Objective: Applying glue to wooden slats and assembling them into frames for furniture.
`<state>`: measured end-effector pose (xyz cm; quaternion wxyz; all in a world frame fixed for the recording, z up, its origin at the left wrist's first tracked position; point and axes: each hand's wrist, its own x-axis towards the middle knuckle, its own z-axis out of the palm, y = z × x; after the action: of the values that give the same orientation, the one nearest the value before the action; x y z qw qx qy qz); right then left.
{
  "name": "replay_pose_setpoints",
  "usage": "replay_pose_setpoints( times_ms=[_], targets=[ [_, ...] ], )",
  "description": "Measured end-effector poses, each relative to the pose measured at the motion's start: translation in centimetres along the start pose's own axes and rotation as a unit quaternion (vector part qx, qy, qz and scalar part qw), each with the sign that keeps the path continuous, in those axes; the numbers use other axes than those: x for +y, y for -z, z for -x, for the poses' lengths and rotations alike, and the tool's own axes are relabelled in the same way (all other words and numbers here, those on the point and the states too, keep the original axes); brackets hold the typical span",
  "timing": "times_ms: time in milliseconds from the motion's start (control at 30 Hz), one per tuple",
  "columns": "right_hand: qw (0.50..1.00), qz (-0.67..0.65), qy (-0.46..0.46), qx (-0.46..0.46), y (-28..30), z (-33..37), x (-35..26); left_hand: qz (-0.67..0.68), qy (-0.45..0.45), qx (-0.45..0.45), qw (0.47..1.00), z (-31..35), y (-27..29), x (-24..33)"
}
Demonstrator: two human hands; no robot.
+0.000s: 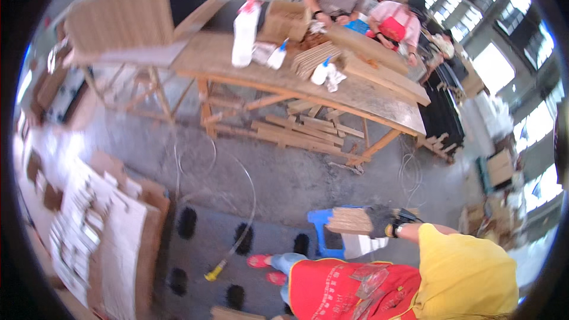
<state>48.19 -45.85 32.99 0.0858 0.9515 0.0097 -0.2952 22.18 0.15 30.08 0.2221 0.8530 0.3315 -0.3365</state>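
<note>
My right hand [382, 222], in a dark glove with a band at the wrist, reaches out from a yellow sleeve. It is closed on one end of a short bundle of wood strips [348, 220], blurred by motion. The bundle is above a blue plastic stool [320, 228]; whether they touch I cannot tell. Below the hand, a white sheet-like thing [364, 246] hangs at the stool's side. My left hand is out of view. More wood pieces [234, 313] show at the lower edge, near my red apron [338, 287].
A long wooden workbench [237, 80] holds bottles, wood strips and boards. Several planks [302, 133] lie beneath it. Two people work behind the bench. A clear hose with a yellow nozzle [214, 272] crosses the floor mat. Cardboard with white pieces [124, 243] stands at left.
</note>
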Motion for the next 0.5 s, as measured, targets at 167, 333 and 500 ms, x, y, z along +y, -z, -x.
replay_pose_setpoints(
  times_ms=[167, 333, 500],
  targets=[
    [0.989, -0.121, -0.085, -0.032, -0.1, 11.3, 7.2, -0.028, -0.150, 0.109, 0.982, -3.1, 8.3, 9.3],
    [0.963, -0.223, -0.113, -0.097, -2.8, 14.8, 11.6, -0.066, -0.282, 0.170, 0.942, -6.0, 13.8, 20.4],
    [0.933, -0.241, -0.262, 0.053, 1.1, 10.9, 13.9, -0.100, -0.319, 0.225, 0.915, -5.8, 17.2, 30.0]
  ],
)
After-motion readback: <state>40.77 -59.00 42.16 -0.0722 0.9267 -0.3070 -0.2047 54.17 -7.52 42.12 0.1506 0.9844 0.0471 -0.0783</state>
